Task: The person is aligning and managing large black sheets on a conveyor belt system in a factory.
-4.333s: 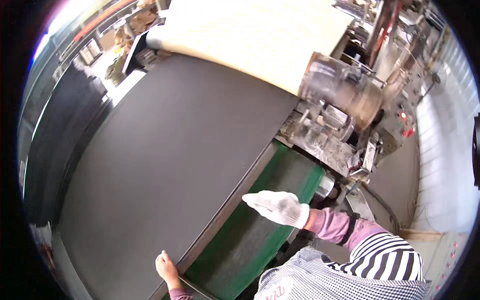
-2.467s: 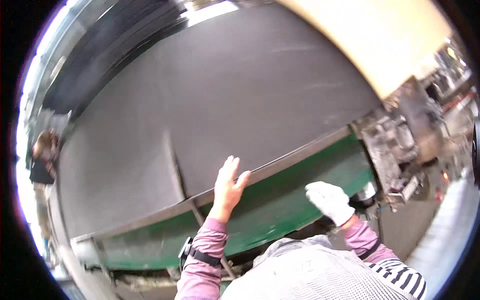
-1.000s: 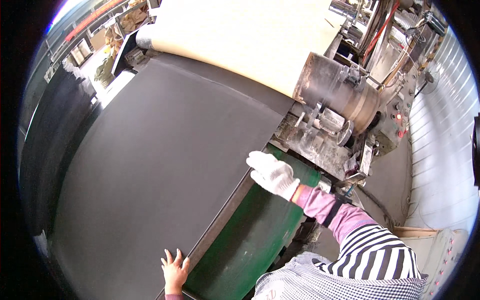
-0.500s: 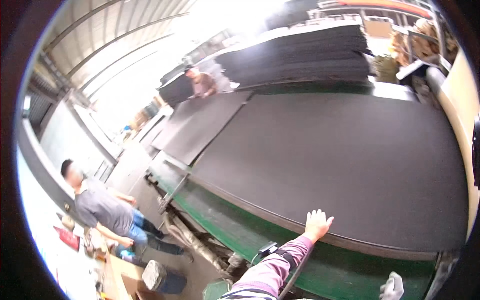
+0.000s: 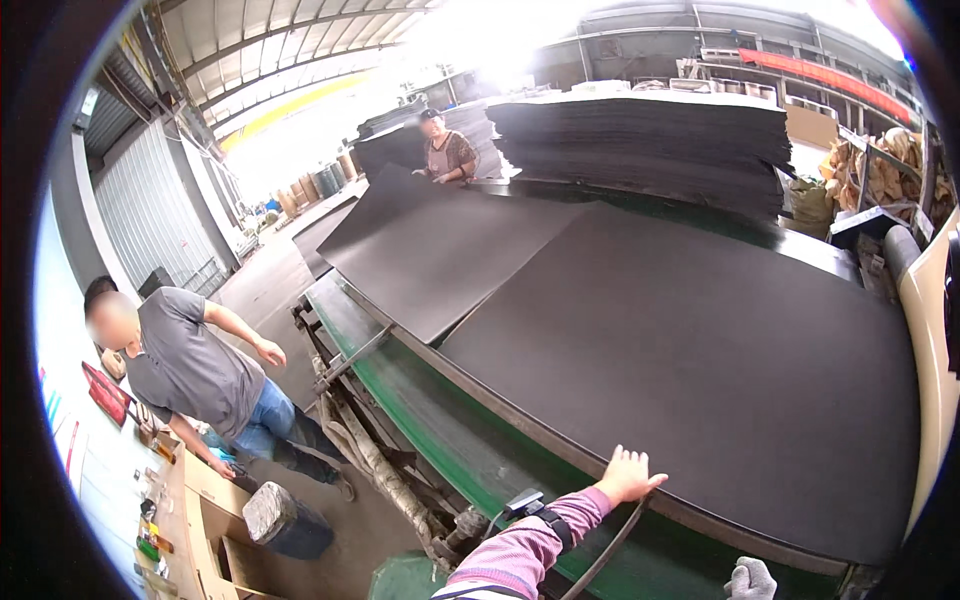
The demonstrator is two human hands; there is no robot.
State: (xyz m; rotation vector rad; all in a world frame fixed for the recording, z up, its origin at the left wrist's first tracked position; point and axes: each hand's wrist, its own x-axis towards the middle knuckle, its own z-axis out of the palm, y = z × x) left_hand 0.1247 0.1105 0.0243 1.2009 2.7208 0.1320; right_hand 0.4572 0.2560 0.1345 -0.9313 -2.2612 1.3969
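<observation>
My left hand (image 5: 628,476), bare below a pink sleeve, lies with fingers spread at the near edge of a large black sheet (image 5: 700,350). A dark device is strapped to that forearm. At the bottom edge, my right hand (image 5: 750,580) shows only in part, in a grey-white glove with its fingers curled. Whether anything is inside it is hidden. A second black sheet (image 5: 450,245) meets the first one's left side, its far left corner raised. Beside that corner stands a co-worker (image 5: 449,150), hands at the far edge.
A green conveyor belt (image 5: 440,420) runs under the sheets, with a metal frame and pipes along its side. A tall stack of black sheets (image 5: 640,145) stands behind. To the left, another person (image 5: 215,370) stands by a cluttered bench and a bin (image 5: 285,520).
The left black sheet has its far corner lifted and has shifted. The person at left has turned toward the bench, reaching down. My view has shifted; my left hand stays at the sheet's edge.
</observation>
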